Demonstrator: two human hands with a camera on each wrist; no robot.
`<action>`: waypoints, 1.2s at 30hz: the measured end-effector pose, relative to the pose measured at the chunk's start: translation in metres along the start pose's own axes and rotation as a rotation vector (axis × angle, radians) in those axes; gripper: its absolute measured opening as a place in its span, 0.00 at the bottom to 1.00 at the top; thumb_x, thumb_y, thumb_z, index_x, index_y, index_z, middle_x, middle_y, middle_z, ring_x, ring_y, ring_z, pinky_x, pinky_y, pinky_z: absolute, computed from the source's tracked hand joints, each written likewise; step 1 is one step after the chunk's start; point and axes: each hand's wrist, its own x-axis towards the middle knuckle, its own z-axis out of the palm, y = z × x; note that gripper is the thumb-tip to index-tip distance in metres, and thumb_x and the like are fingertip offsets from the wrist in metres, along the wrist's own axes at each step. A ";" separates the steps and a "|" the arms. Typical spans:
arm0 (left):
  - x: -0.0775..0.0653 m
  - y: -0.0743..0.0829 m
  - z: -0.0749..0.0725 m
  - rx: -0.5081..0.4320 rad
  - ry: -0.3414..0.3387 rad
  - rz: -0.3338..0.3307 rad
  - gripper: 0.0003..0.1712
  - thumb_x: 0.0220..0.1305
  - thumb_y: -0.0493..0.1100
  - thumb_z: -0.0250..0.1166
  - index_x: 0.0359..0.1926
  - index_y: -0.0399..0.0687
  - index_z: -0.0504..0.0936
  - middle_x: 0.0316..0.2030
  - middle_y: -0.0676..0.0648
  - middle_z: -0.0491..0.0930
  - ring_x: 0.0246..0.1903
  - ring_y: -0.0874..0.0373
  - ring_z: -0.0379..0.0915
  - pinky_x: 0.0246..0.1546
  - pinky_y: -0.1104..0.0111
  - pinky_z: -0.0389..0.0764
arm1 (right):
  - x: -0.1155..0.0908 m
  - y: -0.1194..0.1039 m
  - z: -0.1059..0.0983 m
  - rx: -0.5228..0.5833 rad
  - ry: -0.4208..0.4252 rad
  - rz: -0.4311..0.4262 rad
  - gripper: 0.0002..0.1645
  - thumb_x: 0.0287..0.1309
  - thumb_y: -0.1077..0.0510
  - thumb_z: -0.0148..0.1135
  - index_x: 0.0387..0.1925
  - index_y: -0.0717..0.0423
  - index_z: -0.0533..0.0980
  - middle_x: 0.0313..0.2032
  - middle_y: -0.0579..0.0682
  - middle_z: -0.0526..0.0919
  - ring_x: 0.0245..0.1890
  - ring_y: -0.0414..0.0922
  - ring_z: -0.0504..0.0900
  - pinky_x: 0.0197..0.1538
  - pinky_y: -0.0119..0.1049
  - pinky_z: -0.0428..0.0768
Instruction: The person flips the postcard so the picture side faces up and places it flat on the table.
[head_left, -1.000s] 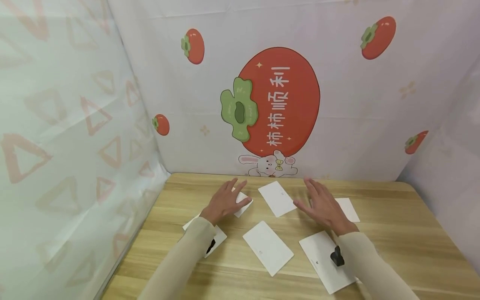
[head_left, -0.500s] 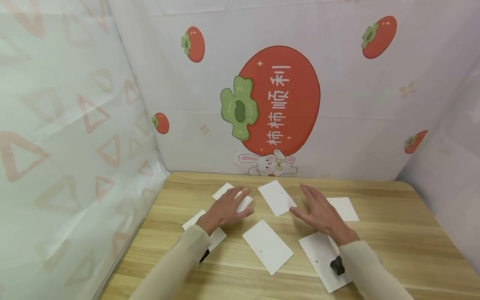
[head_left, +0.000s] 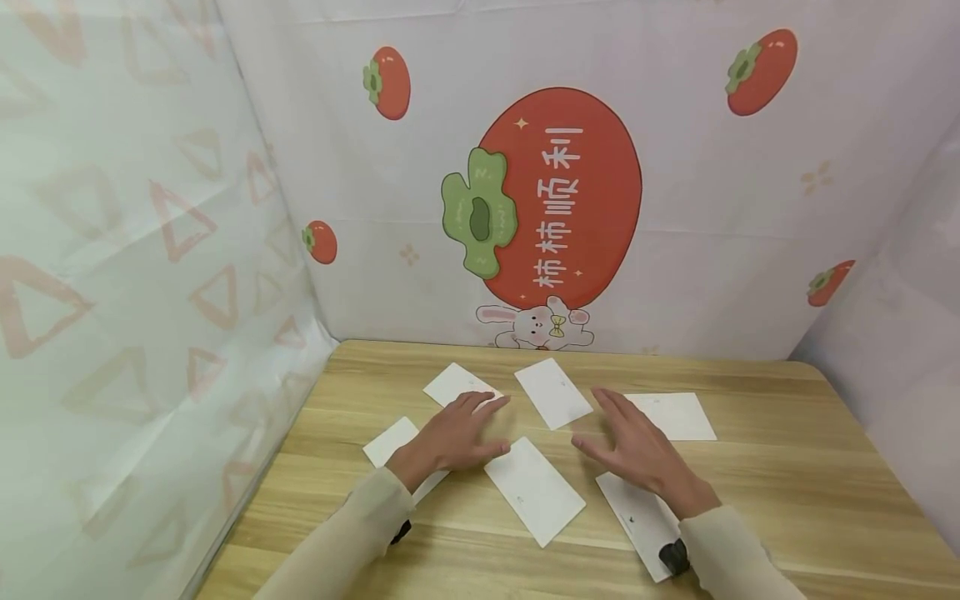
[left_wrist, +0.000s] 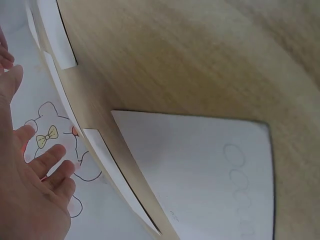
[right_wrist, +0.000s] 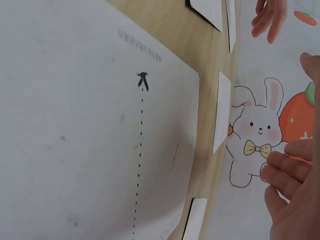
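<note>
Several white cards lie on the wooden table (head_left: 787, 475). My left hand (head_left: 453, 437) hovers, fingers loosely bent and holding nothing, between the back left card (head_left: 452, 383), the front left card (head_left: 390, 439) and the front middle card (head_left: 536, 492). Nothing is in my right hand (head_left: 633, 446) either; its fingers are relaxed, above the front right card (head_left: 637, 525) and beside the back right card (head_left: 678, 415). Between the hands, toward the back, lies the back middle card (head_left: 553, 393). A dotted line with a small black mark runs over the large card (right_wrist: 100, 130) in the right wrist view.
Behind the table hangs a white cloth (head_left: 697, 200) printed with persimmons and a rabbit. A pale cloth with triangles (head_left: 120, 250) stands along the left side. Each sleeve carries a small black device, seen at the right wrist as a black clip (head_left: 673, 557).
Both hands have drawn back toward the person. More of the back left and back right cards shows now. The cards have stayed in place.
</note>
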 end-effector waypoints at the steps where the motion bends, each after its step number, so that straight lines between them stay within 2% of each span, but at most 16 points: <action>1: -0.002 0.001 0.000 -0.012 0.002 0.005 0.47 0.75 0.70 0.62 0.86 0.61 0.60 0.81 0.45 0.66 0.81 0.45 0.60 0.80 0.50 0.67 | -0.001 -0.001 0.000 -0.001 0.002 -0.005 0.56 0.69 0.29 0.66 0.83 0.58 0.63 0.79 0.63 0.69 0.77 0.66 0.71 0.71 0.69 0.74; 6: -0.011 0.003 0.002 -0.049 -0.005 0.028 0.51 0.71 0.69 0.68 0.86 0.59 0.61 0.80 0.44 0.67 0.80 0.45 0.61 0.79 0.50 0.68 | -0.009 -0.007 0.004 -0.008 0.011 -0.023 0.57 0.66 0.29 0.69 0.83 0.56 0.64 0.79 0.61 0.70 0.76 0.65 0.73 0.70 0.68 0.76; 15: -0.021 0.008 0.009 -0.006 -0.028 0.061 0.55 0.67 0.71 0.72 0.85 0.54 0.63 0.81 0.45 0.67 0.80 0.49 0.61 0.80 0.53 0.67 | -0.022 -0.017 0.010 -0.025 0.019 -0.064 0.58 0.62 0.27 0.73 0.80 0.57 0.68 0.75 0.59 0.75 0.72 0.63 0.78 0.66 0.65 0.81; 23: -0.028 0.014 0.014 -0.019 -0.067 0.062 0.56 0.66 0.71 0.73 0.86 0.58 0.61 0.81 0.50 0.66 0.81 0.52 0.59 0.81 0.54 0.66 | -0.034 -0.027 0.016 -0.028 0.014 -0.096 0.59 0.59 0.25 0.74 0.80 0.54 0.70 0.74 0.55 0.77 0.71 0.59 0.79 0.65 0.61 0.83; 31: -0.033 0.019 0.021 0.003 -0.053 0.118 0.55 0.66 0.71 0.73 0.85 0.58 0.63 0.78 0.48 0.69 0.79 0.50 0.63 0.79 0.54 0.68 | -0.046 -0.037 0.026 -0.074 0.010 -0.155 0.62 0.56 0.19 0.72 0.79 0.55 0.71 0.73 0.51 0.78 0.70 0.55 0.81 0.64 0.55 0.84; 36: -0.036 0.020 0.025 0.027 -0.038 0.131 0.54 0.66 0.72 0.73 0.84 0.59 0.65 0.77 0.48 0.70 0.79 0.51 0.63 0.79 0.55 0.69 | -0.052 -0.041 0.032 -0.108 -0.002 -0.209 0.63 0.56 0.19 0.72 0.78 0.56 0.71 0.73 0.51 0.78 0.70 0.54 0.81 0.64 0.53 0.85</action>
